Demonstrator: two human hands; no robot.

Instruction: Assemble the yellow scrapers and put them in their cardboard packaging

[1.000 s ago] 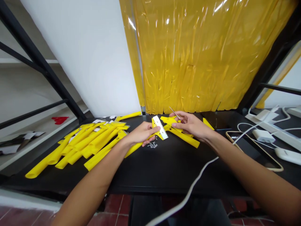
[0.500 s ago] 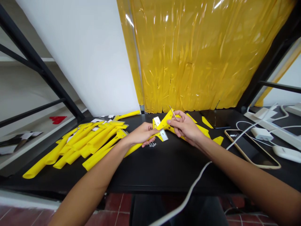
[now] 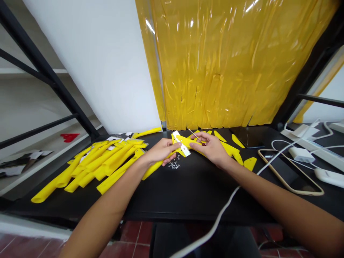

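Note:
My left hand [image 3: 161, 150] is closed around a yellow scraper [image 3: 152, 171], whose tube-like handle slopes down to the left. Across its head lies a flat metal blade [image 3: 185, 149]. A yellow plate [image 3: 183, 139] rests over the blade, my left thumb near its edge. My right hand [image 3: 211, 147] grips the plate's right side between thumb and fingers. The same hand also holds a thin metal rod [image 3: 192, 134] that points up and left; its kind is unclear. Small metal nuts [image 3: 175, 165] lie on the black table just below the scraper.
Many yellow scraper handles [image 3: 94, 161] are piled at the left. Loose yellow plates [image 3: 249, 163] lie to the right, near a phone [image 3: 290, 172] and white chargers [image 3: 300, 153]. A white cable [image 3: 215, 227] crosses in front of my right arm. Yellow plastic curtain [image 3: 220, 64] hangs behind.
The yellow plate in my right hand has come down from a raised tilt to lie flatter over the blade. The rod has lowered with it. More of the nuts show.

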